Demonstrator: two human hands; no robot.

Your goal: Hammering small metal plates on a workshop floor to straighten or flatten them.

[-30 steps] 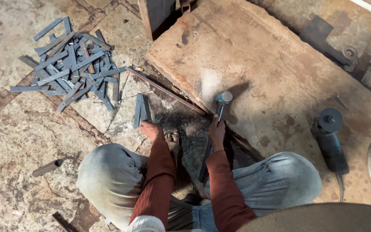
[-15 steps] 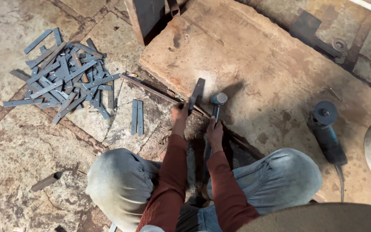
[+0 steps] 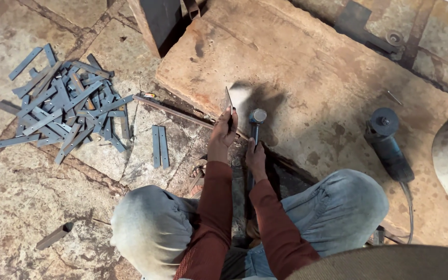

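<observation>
I see my left hand [image 3: 223,136] closed around a short flat metal strip [image 3: 227,100], holding it upright on its end against the big rusty steel plate [image 3: 307,78]; the strip stands near the plate's near edge, on a pale worn patch; my right hand [image 3: 255,157] is wrapped around the handle of a hammer [image 3: 256,120], whose round head sits just beside the strip, on its right, close above the plate; I cannot tell whether the head touches the plate.

Both my sleeves are rust-red and my knees, in pale blue trousers, spread to either side of the hands; I am crouched on the stone floor [image 3: 22,192] at the plate's edge.

To the left, two more flat strips [image 3: 159,146] lie side by side on the floor, apart from the rest; farther left a loose pile of strips [image 3: 66,106] of the same grey kind is heaped in all directions; a long thin bar [image 3: 175,111] runs along the plate's edge toward my left hand.

On the right, a blue angle grinder [image 3: 388,142] lies on the plate, well apart from the hammer, its cord trailing toward my knee; a short square tube [image 3: 54,236] rests on the floor at lower left.
</observation>
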